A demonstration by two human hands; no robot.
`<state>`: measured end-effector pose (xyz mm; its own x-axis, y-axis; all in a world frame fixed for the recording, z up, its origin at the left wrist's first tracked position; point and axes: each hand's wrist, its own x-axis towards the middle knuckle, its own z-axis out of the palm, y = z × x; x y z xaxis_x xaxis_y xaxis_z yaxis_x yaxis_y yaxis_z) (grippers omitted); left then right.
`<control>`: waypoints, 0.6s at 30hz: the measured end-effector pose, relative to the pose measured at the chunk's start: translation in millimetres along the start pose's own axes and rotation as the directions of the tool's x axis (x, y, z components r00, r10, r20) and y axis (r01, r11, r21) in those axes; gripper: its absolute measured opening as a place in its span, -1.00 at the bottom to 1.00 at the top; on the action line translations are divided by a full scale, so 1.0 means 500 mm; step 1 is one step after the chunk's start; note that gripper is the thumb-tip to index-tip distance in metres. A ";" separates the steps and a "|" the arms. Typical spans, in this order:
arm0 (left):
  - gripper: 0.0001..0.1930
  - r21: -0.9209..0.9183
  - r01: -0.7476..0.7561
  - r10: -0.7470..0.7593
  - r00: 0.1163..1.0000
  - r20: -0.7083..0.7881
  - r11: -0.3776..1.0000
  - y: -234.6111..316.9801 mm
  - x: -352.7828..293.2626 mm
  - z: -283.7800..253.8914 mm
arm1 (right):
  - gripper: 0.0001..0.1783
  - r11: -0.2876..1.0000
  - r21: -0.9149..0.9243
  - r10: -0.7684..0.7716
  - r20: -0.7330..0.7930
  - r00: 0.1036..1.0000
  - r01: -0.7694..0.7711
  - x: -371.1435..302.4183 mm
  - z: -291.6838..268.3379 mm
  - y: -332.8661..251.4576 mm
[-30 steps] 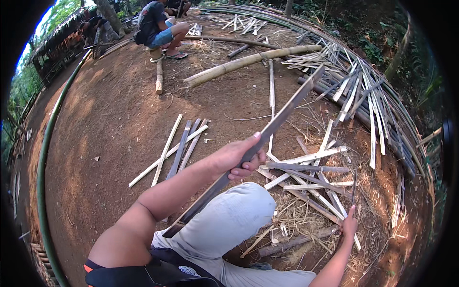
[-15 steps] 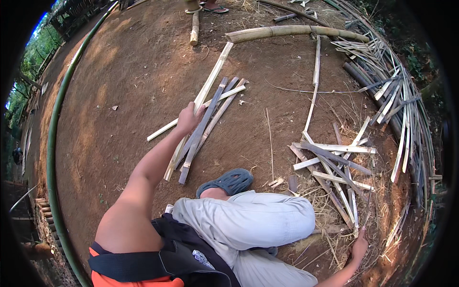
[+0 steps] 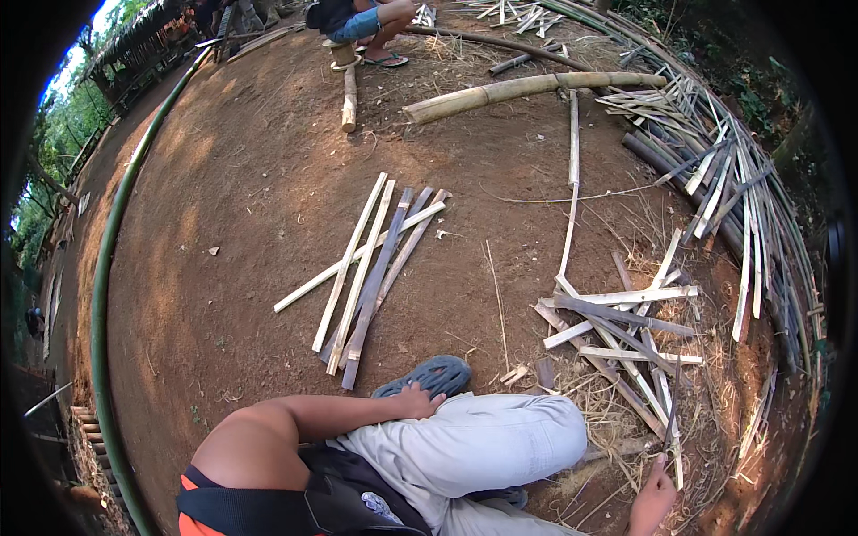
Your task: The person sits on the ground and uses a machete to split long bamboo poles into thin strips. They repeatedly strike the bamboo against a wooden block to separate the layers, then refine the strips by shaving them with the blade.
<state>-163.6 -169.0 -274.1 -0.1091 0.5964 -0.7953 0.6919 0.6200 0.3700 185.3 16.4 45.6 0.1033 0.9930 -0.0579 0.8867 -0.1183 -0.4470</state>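
My left hand (image 3: 417, 402) rests with spread fingers by the dark rubber clog (image 3: 435, 376) on my foot, holding nothing. Ahead of it, split bamboo strips (image 3: 376, 268), pale and dark, lie side by side on the soil, with one pale strip slanting under the others. At the lower right, my right hand (image 3: 655, 496) is closed around what looks like a knife (image 3: 672, 402), its thin dark blade pointing away from me. The blade lies against a crossed heap of bamboo strips (image 3: 617, 304); its handle is mostly hidden in my fist.
A thick bamboo pole (image 3: 527, 87) lies across the far ground. Beyond it, to the left, a person (image 3: 366, 22) sits on a low stump. Long bamboo strips (image 3: 751, 214) pile up at the right. A green bamboo pole (image 3: 105, 268) curves along the left side.
My left hand has let go of the pale bamboo strips and drawn back to my foot. They now lie on the ground. The view has tilted up, showing more of the seated person.
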 end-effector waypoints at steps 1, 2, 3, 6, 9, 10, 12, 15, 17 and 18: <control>-0.35 -0.002 0.035 -0.035 0.999 -0.016 0.999 -0.020 0.035 0.055 | -0.42 0.997 -0.061 -0.053 -0.020 0.998 0.052 0.013 0.008 0.019; -0.37 0.008 -0.020 0.020 0.999 0.040 1.000 0.012 0.014 0.018 | -0.34 0.987 -0.136 -0.093 -0.055 0.994 0.085 0.038 0.022 0.053; -0.38 0.026 -0.052 0.049 0.995 0.087 0.998 0.023 -0.011 -0.014 | -0.24 0.975 -0.188 -0.134 -0.072 0.988 0.118 0.045 0.035 0.080; -0.19 -0.173 0.131 -0.115 0.988 0.100 0.976 -0.002 0.041 0.014 | -0.28 0.951 -0.228 -0.248 -0.163 0.955 0.208 0.041 0.047 0.106; -0.48 -0.171 0.307 -0.300 0.952 0.064 0.936 0.053 0.018 -0.033 | -0.30 0.973 -0.198 -0.120 -0.001 0.993 0.118 0.019 -0.009 0.050; -0.49 -0.166 0.258 -0.246 0.965 0.093 0.952 0.054 0.017 -0.046 | -0.32 0.971 -0.185 -0.158 -0.011 0.987 0.153 0.017 -0.015 0.060; -0.49 -0.150 0.232 -0.215 0.969 0.120 0.961 0.053 0.017 -0.059 | -0.41 0.966 -0.174 -0.186 0.047 0.982 0.191 0.000 -0.039 0.053; -0.50 -0.102 0.248 -0.235 0.964 0.122 0.963 0.042 0.001 -0.044 | -0.50 0.969 -0.134 -0.181 0.176 0.968 0.206 -0.044 -0.105 0.027; -0.51 -0.064 0.266 -0.257 0.958 0.126 0.962 0.019 -0.017 -0.023 | -0.50 0.976 -0.053 -0.199 0.179 0.964 0.211 -0.069 -0.117 0.038; -0.51 -0.049 0.274 -0.265 0.954 0.137 0.960 0.010 -0.025 -0.010 | -0.51 0.969 -0.044 -0.235 0.151 0.960 0.244 -0.085 -0.127 0.024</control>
<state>-162.2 -171.0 -259.9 -0.1899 0.3346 -0.9230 0.5999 0.7837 0.1607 220.3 -26.8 99.2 -0.1772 0.9805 -0.0854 0.9041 0.1279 -0.4077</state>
